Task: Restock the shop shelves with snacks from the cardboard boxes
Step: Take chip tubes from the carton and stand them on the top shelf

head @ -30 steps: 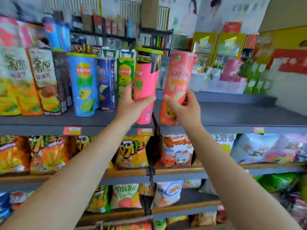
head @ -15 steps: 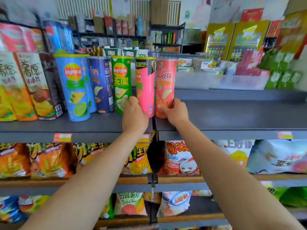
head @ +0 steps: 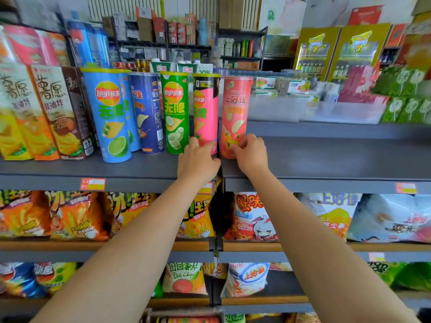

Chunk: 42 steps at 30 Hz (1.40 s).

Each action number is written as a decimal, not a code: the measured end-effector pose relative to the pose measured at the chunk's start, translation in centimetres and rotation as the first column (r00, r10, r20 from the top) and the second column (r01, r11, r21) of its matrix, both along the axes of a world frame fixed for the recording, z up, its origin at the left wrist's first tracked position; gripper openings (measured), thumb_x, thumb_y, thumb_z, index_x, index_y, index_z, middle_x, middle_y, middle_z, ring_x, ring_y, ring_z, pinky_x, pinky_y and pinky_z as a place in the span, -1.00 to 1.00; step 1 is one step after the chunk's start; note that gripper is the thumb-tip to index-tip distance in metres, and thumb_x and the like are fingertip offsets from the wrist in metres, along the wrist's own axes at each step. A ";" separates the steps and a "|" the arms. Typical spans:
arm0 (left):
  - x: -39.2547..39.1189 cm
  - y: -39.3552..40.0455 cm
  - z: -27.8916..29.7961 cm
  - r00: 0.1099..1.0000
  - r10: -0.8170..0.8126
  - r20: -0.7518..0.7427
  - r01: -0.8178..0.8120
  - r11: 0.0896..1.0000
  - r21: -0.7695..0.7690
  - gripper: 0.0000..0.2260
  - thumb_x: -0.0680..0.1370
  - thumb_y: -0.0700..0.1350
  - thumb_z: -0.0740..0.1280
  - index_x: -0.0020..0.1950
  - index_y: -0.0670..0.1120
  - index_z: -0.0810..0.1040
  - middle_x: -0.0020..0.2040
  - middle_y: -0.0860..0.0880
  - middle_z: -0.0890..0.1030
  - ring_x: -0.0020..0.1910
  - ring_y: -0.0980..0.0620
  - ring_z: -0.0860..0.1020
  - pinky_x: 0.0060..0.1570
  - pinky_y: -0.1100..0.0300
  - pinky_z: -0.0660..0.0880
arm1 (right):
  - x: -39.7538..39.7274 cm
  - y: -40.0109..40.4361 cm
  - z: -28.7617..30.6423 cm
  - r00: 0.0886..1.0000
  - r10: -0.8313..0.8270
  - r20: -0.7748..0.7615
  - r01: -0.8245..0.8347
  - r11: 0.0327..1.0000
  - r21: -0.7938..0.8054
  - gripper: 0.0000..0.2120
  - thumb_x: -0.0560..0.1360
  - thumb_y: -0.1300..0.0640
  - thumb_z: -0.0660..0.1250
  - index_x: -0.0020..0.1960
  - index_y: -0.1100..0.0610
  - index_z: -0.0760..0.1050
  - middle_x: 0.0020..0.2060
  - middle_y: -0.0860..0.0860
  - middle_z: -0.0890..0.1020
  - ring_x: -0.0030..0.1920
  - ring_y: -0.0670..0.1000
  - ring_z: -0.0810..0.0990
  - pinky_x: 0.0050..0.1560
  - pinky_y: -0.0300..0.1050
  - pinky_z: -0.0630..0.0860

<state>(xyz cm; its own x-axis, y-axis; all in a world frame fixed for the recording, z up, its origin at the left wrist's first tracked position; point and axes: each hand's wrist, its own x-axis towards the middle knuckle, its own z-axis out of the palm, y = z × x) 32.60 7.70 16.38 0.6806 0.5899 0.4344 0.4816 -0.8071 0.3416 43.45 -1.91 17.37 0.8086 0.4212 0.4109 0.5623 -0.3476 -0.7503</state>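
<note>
Two chip cans stand upright side by side on the grey top shelf [head: 326, 159]. The pink-and-black can [head: 207, 113] ends a row of cans, next to a green can [head: 176, 113]. My left hand [head: 197, 160] grips its base, fingers curled around the lower front. Just right of it stands the salmon-red can [head: 235, 108]. My right hand [head: 251, 155] holds its bottom right side, with curled fingers and thumb on the label. Both hands hide the cans' bottom edges.
Left along the row are a dark blue can [head: 145, 113], a light blue can [head: 108, 115] and chip boxes [head: 58, 113]. Right of the red can the shelf surface is bare. Snack bags [head: 251, 217] fill the lower shelves. Other goods stand behind the row.
A second ago both cans were held tilted in the air in front of the shelf. They now stand upright in the row, and my hands have slid down to their bases.
</note>
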 end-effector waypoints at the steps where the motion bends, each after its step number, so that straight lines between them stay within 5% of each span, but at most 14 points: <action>1: 0.0 0.0 0.0 1.000 0.001 -0.002 -0.001 1.000 0.001 -0.53 0.55 0.04 0.27 0.47 0.08 0.40 0.27 -0.13 0.36 0.26 -0.19 0.41 0.19 -0.03 0.40 | 0.0 0.0 -0.1 1.000 0.000 0.008 0.000 1.000 -0.008 -0.74 0.55 0.06 0.40 0.04 0.24 0.47 0.04 0.12 0.44 -0.09 0.08 0.44 -0.11 -0.19 0.26; 6: -0.2 -0.1 0.0 0.995 -0.014 0.100 0.018 0.999 -0.038 -0.61 0.53 0.02 0.28 0.35 0.01 0.51 0.22 -0.12 0.41 0.19 -0.19 0.46 0.11 -0.01 0.45 | -0.4 0.0 0.1 1.000 0.001 0.028 -0.002 1.000 0.018 -0.73 0.56 0.01 0.38 -0.03 0.24 0.50 -0.04 0.08 0.45 -0.11 0.01 0.39 -0.13 -0.23 0.25; 11: -3.1 -2.0 -0.4 0.913 -0.147 0.381 0.183 0.981 -0.059 -0.79 0.52 -0.03 0.30 0.11 0.01 0.62 0.03 0.01 0.52 -0.01 -0.03 0.54 -0.09 0.10 0.46 | -5.2 -2.3 -0.4 0.993 0.096 -0.072 -0.066 0.940 0.334 -0.80 0.55 0.14 0.31 -0.25 0.13 0.47 -0.32 -0.01 0.54 -0.22 -0.02 0.47 -0.15 -0.12 0.38; 14: -7.9 -3.8 -4.2 0.846 -0.232 0.480 0.278 0.960 -0.026 -0.82 0.49 -0.05 0.29 0.02 0.02 0.65 -0.19 0.12 0.51 -0.21 0.08 0.50 -0.21 0.16 0.40 | -10.4 -4.8 -4.1 0.957 0.259 -0.130 -0.184 0.889 0.419 -0.77 0.56 0.12 0.32 -0.27 0.09 0.49 -0.39 0.13 0.57 -0.33 0.02 0.51 -0.28 -0.09 0.42; 16: -11.5 -4.3 -8.7 0.845 -0.204 0.494 0.310 0.940 -0.142 -0.83 0.50 -0.07 0.31 0.01 0.00 0.66 -0.28 0.15 0.51 -0.28 0.09 0.49 -0.25 0.17 0.41 | -13.0 -5.9 -8.3 0.917 0.334 -0.216 -0.231 0.890 0.393 -0.74 0.60 0.14 0.30 -0.25 0.19 0.49 -0.41 0.12 0.56 -0.41 0.02 0.51 -0.36 -0.13 0.43; 20: -19.4 -3.9 -23.1 0.970 0.043 0.240 0.080 0.873 -0.481 -0.89 0.57 -0.11 0.35 0.04 -0.06 0.65 -0.17 0.10 0.57 -0.15 0.03 0.57 -0.13 0.10 0.48 | -17.0 -6.8 -22.2 0.844 0.249 -0.475 -0.274 0.962 0.016 -0.70 0.61 0.12 0.28 -0.23 0.27 0.49 -0.42 0.07 0.57 -0.41 0.01 0.52 -0.27 0.04 0.52; 23: -25.7 -4.1 -34.3 0.972 0.236 -0.009 -0.198 0.790 -0.580 -0.83 0.55 -0.12 0.38 0.13 -0.09 0.62 -0.04 -0.04 0.54 0.04 -0.14 0.57 0.03 0.01 0.48 | -19.4 -7.1 -32.9 0.798 0.126 -0.589 -0.371 0.873 -0.316 -0.77 0.60 0.10 0.28 -0.18 0.17 0.53 -0.35 0.05 0.58 -0.30 0.09 0.55 -0.23 0.04 0.46; 27: -31.0 -5.9 -43.0 0.906 0.246 -0.346 -0.421 0.626 -0.656 -0.42 0.57 0.02 0.37 0.52 -0.12 0.30 0.44 -0.17 0.40 0.44 -0.17 0.33 0.38 -0.02 0.30 | -20.5 -7.0 -41.4 0.856 0.065 -0.513 -0.400 0.710 -0.579 -0.86 0.58 0.17 0.27 0.12 0.11 0.53 0.15 0.13 0.59 0.07 0.16 0.58 -0.11 -0.13 0.38; 30: -34.3 -8.1 -47.0 0.875 0.148 -0.461 -0.466 0.517 -0.718 -0.34 0.60 0.08 0.32 0.60 -0.12 0.15 0.53 -0.18 0.31 0.48 -0.16 0.32 0.40 0.02 0.29 | -20.3 -5.9 -44.6 0.921 0.095 -0.379 -0.358 0.589 -0.725 -0.60 0.54 0.20 0.29 0.37 0.12 0.41 0.40 0.10 0.40 0.36 0.16 0.41 0.19 -0.02 0.40; 34: -37.0 -9.8 -49.8 0.830 0.155 -0.535 -0.535 0.488 -0.689 -0.45 0.60 0.15 0.27 0.49 -0.13 0.31 0.30 -0.22 0.52 0.28 -0.24 0.51 0.16 -0.02 0.45 | -19.6 -3.0 -46.9 0.956 0.197 -0.219 -0.284 0.431 -0.856 -0.39 0.53 0.13 0.33 0.51 0.13 0.21 0.49 0.10 0.28 0.50 0.16 0.22 0.46 0.15 0.20; 39: -37.1 -9.4 -50.1 0.849 0.162 -0.503 -0.508 0.516 -0.690 -0.43 0.60 0.20 0.24 0.48 -0.13 0.33 0.32 -0.19 0.51 0.29 -0.22 0.49 0.16 -0.01 0.43 | -19.1 -1.1 -48.7 0.939 0.343 -0.039 -0.117 0.210 -0.971 -0.35 0.47 -0.09 0.42 0.44 0.15 0.28 0.41 0.18 0.30 0.42 0.24 0.26 0.35 0.20 0.30; 42: -37.1 -9.4 -50.1 0.857 0.156 -0.491 -0.500 0.481 -0.720 -0.42 0.60 0.20 0.25 0.50 -0.12 0.32 0.36 -0.17 0.48 0.32 -0.19 0.47 0.18 0.00 0.43 | -19.5 -1.1 -48.7 0.932 0.346 -0.106 -0.183 0.198 -0.963 -0.27 0.39 -0.10 0.51 0.41 0.15 0.27 0.39 0.20 0.32 0.41 0.26 0.29 0.33 0.22 0.35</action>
<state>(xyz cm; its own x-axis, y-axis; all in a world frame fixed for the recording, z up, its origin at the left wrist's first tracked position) -4.55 -1.73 -33.68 0.3422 0.7647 -0.5461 0.8588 -0.0187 0.5120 23.93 -3.00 -31.32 0.5485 0.7400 -0.3894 0.8220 -0.5624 0.0891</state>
